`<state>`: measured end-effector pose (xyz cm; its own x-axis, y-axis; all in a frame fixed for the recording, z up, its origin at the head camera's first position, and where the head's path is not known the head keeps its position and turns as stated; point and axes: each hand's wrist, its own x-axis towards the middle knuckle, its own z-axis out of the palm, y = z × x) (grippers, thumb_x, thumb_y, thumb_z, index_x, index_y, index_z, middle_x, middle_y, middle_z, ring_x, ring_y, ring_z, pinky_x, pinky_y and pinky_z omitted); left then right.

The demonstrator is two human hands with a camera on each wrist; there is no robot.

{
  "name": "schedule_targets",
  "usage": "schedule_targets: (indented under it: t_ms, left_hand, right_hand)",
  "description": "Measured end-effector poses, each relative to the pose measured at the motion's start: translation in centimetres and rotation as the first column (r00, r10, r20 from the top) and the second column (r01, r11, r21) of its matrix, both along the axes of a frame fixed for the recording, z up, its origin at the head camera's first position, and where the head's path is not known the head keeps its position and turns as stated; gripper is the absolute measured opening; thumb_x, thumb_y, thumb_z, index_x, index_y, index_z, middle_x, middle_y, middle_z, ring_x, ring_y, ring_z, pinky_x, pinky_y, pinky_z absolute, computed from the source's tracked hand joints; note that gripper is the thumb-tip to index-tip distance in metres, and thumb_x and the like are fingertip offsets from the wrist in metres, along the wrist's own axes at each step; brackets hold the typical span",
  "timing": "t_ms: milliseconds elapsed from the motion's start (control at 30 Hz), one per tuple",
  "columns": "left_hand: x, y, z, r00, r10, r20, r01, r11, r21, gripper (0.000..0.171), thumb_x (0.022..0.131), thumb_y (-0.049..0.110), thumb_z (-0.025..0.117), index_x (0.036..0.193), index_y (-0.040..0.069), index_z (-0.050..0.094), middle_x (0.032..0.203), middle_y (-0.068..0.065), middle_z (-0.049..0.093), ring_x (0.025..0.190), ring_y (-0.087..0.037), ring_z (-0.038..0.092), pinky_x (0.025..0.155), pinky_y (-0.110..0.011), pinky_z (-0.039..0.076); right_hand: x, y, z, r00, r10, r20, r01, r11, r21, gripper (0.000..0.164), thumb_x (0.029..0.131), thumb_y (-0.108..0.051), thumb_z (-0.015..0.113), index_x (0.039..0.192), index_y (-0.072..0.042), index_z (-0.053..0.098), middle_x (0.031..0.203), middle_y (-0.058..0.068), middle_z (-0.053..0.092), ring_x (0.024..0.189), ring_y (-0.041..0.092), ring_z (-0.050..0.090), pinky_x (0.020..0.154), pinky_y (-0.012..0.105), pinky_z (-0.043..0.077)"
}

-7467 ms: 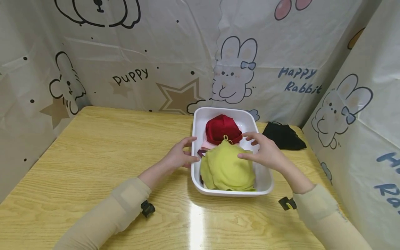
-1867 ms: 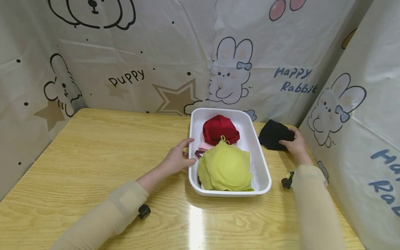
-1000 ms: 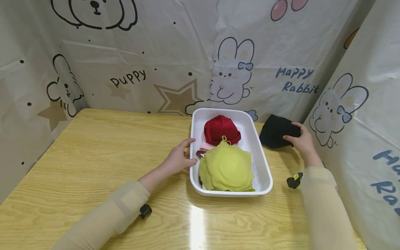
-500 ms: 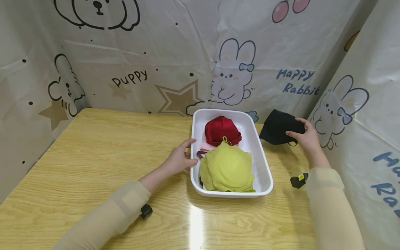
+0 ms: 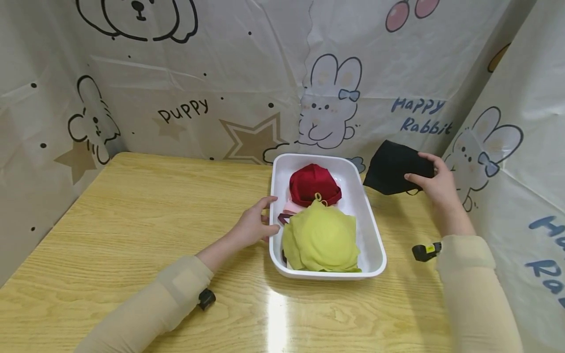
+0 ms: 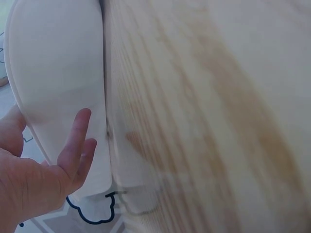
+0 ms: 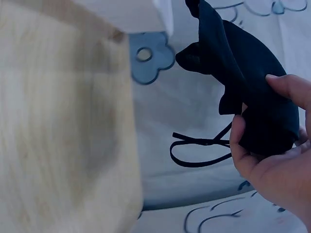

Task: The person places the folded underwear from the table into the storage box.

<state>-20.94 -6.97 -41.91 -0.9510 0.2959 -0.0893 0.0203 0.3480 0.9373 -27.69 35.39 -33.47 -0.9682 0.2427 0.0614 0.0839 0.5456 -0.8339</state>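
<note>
Lifted over the table's back right is a black cloth item [image 5: 393, 167], soft and folded, with a thin cord loop hanging below. My right hand [image 5: 440, 185] pinches its right end, thumb on the near side; in the right wrist view, fingers [image 7: 240, 145] and thumb grip the cloth [image 7: 262, 92]. My left hand [image 5: 253, 223] is at the left rim of a white plastic tub [image 5: 375, 245], fingers loosely spread. The left wrist view shows two extended fingers [image 6: 75, 138] along its outer wall. Inside lie a yellow cloth item [image 5: 322, 238] with small loops and a dark red cloth item [image 5: 313, 185].
Pink cloth [image 5: 292, 207] and a dark strap show between the red and yellow pieces. The tub stands on a wood-grain table [image 5: 176, 206]. A printed white sheet [image 5: 247, 73] rises behind the table and along both sides.
My right hand moved from over the tub to the black cloth item, took hold of it and raised it off the table. The left hand has stayed at the tub's left rim.
</note>
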Motion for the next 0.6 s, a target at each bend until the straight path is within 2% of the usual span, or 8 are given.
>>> schedule_targets:
  t_ms: [100, 267, 600]
  left_hand:
    - [0.0, 0.0, 0.0, 1.000, 0.000, -0.001, 0.000, 1.000, 0.001, 0.076, 0.077, 0.001, 0.067, 0.145, 0.015, 0.034, 0.140, -0.012, 0.042, 0.096, -0.025, 0.062, 0.057, -0.035, 0.057]
    - [-0.1, 0.1, 0.0, 1.000, -0.001, 0.000, 0.001, 1.000, -0.001, 0.077, 0.077, 0.001, 0.067, 0.145, 0.015, 0.033, 0.140, -0.012, 0.042, 0.095, -0.025, 0.062, 0.057, -0.035, 0.057]
    - [-0.1, 0.0, -0.1, 1.000, -0.004, -0.001, 0.004, 1.000, 0.000, 0.077, 0.077, 0.002, 0.067, 0.145, 0.014, 0.033, 0.140, -0.011, 0.042, 0.091, -0.023, 0.062, 0.057, -0.035, 0.057]
  right_hand:
    - [0.2, -0.5, 0.9, 1.000, -0.005, -0.024, 0.005, 1.000, 0.003, 0.069, 0.085, -0.026, 0.070, 0.143, -0.037, 0.034, 0.148, 0.014, 0.030, 0.126, 0.028, 0.039, 0.103, 0.040, 0.040]
    - [0.8, -1.4, 2.1, 0.999, -0.003, -0.048, 0.005, 1.000, 0.030, 0.069, 0.085, -0.026, 0.070, 0.143, -0.037, 0.035, 0.150, 0.013, 0.029, 0.126, 0.029, 0.037, 0.105, 0.044, 0.038]
    - [1.6, -3.7, 3.9, 0.996, 0.029, -0.089, -0.028, 0.999, 0.015, 0.066, 0.086, -0.029, 0.068, 0.142, -0.039, 0.035, 0.155, -0.003, 0.022, 0.133, 0.025, 0.032, 0.109, 0.045, 0.033]
